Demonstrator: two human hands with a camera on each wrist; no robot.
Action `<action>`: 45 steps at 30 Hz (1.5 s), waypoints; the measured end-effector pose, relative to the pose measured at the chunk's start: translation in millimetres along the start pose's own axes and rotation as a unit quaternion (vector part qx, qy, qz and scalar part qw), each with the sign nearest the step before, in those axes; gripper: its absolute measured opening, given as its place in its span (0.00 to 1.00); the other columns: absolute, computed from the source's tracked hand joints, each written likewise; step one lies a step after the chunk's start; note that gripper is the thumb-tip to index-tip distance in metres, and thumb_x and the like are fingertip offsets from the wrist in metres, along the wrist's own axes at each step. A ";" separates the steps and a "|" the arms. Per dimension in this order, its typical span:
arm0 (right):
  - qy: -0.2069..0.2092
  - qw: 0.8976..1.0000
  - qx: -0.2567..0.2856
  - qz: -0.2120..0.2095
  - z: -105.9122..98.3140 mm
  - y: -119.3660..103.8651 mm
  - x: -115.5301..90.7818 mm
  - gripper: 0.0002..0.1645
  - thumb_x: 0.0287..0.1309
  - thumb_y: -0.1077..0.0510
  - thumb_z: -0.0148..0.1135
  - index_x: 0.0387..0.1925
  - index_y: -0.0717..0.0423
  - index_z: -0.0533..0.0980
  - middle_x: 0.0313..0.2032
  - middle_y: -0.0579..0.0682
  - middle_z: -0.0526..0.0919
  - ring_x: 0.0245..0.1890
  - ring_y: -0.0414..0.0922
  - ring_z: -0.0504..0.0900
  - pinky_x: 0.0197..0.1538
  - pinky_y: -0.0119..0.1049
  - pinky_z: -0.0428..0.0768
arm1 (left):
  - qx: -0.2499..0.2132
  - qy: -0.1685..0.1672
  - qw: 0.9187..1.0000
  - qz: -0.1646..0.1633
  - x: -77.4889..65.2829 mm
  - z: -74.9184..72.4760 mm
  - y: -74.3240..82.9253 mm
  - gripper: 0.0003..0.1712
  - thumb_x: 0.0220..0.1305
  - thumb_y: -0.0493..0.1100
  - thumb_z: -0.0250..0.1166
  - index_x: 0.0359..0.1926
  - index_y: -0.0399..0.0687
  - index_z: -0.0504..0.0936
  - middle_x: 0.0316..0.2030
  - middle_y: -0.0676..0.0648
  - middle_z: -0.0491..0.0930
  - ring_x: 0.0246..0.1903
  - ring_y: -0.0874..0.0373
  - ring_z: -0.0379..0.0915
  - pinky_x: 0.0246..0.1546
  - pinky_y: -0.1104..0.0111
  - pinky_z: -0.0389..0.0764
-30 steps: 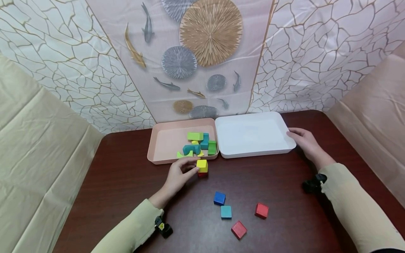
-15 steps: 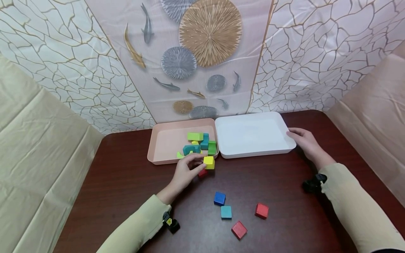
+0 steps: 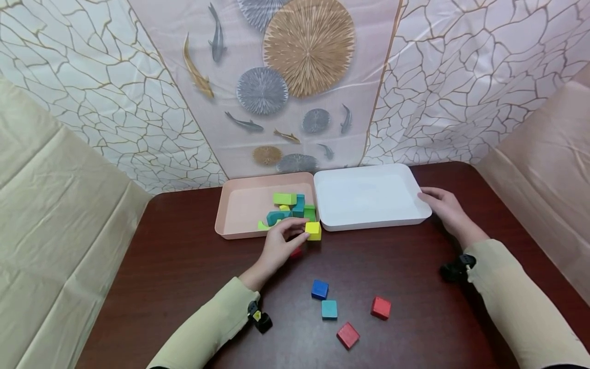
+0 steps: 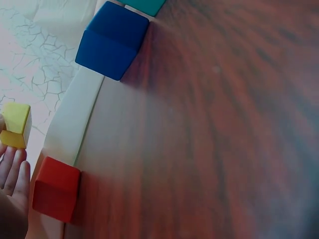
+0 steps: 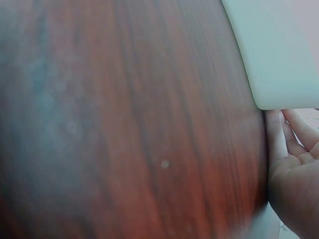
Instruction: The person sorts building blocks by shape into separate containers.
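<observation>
My left hand point(image 3: 278, 247) pinches a yellow cube block point(image 3: 314, 231) between thumb and fingertips, in the air near the front right corner of the pink tray point(image 3: 239, 234). Partly hidden below that hand, a red cube block point(image 3: 296, 252) sits on the table; the left wrist view shows the same red cube point(image 4: 56, 189) below the yellow one. At the right, my right hand point(image 3: 448, 211) holds the right edge of a white tray point(image 3: 369, 197), thumb at the rim. In the right wrist view, its fingers point(image 5: 275, 133) are partly covered by the tray corner.
Inside the pink tray lie several green, teal and yellow blocks. Nearer on the dark wood table are a blue cube point(image 3: 320, 289), a teal cube point(image 3: 329, 310) and two red cubes, one right point(image 3: 381, 307) and one nearest point(image 3: 348, 335). A patterned cloth hangs behind.
My left hand has carried the yellow cube from above the red cube toward the right and slightly away, closer to the white tray. My right hand stays at the white tray's edge.
</observation>
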State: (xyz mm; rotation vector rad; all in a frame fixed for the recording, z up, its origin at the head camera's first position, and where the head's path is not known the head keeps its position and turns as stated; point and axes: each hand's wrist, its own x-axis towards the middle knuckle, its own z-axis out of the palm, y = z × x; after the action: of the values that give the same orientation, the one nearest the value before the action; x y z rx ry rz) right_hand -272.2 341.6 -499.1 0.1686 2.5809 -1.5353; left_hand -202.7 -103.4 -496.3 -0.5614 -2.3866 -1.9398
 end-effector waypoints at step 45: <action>0.000 1.000 -0.010 0.009 -1.5 1.8 1.5 0.45 0.82 0.39 0.47 0.79 0.71 0.59 0.77 0.74 0.62 0.56 0.37 0.71 0.44 0.14 0.72 | -0.013 0.000 1.000 -0.013 43.8 37.2 9.8 0.18 0.69 0.31 0.71 0.59 0.34 0.86 0.54 0.33 0.85 0.54 0.42 0.84 0.57 0.67 0.86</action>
State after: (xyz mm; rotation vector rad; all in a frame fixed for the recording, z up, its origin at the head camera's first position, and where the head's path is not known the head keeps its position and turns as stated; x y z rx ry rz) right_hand -273.4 343.8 -500.2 0.1887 2.5867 -1.5031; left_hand -233.0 -54.8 -485.4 -0.5345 -2.3830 -1.9839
